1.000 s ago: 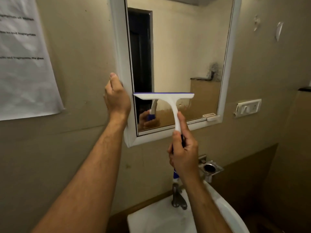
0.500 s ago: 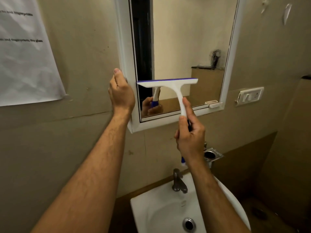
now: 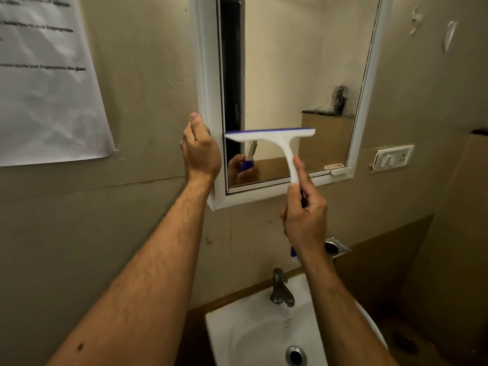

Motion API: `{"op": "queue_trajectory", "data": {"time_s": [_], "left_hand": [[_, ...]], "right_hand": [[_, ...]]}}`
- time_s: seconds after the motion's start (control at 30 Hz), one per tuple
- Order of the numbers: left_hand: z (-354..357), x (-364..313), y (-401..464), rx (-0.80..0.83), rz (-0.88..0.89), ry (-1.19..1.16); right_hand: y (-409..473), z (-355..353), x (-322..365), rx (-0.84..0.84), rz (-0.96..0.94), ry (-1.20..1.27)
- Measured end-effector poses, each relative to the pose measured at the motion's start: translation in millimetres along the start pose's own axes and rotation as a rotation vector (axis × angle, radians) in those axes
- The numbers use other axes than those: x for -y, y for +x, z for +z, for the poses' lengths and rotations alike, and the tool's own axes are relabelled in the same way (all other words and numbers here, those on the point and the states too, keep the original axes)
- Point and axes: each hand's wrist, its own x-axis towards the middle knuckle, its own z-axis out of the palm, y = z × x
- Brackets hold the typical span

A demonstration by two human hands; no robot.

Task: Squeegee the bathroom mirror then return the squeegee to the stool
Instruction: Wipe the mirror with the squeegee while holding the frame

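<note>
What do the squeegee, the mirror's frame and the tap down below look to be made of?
Squeegee: looks like smooth white plastic, with a blue strip, probably rubber, along the blade. Mirror frame: glossy white, likely plastic or painted; hard to tell. Tap: dull grey metal with a faint sheen.

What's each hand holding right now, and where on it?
Right hand grips the squeegee by its handle. Left hand grips the left edge of the mirror frame.
</note>
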Motion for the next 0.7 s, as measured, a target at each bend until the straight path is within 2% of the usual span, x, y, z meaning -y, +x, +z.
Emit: {"op": "queue_trajectory", "data": {"time_s": [0.13, 0.4, 0.7], "left_hand": [[0, 0, -1, 0.022, 0.003, -0.009], [-1, 0, -1, 0.011, -0.003, -0.018], [-4, -4, -5, 0.044, -0.018, 0.010]], "right_hand": [[-2, 3, 2, -0.004, 0.010, 0.039], [-56, -12, -42, 0.042, 0.104, -0.063], [-10, -12, -6, 0.046, 0.050, -0.019]]}}
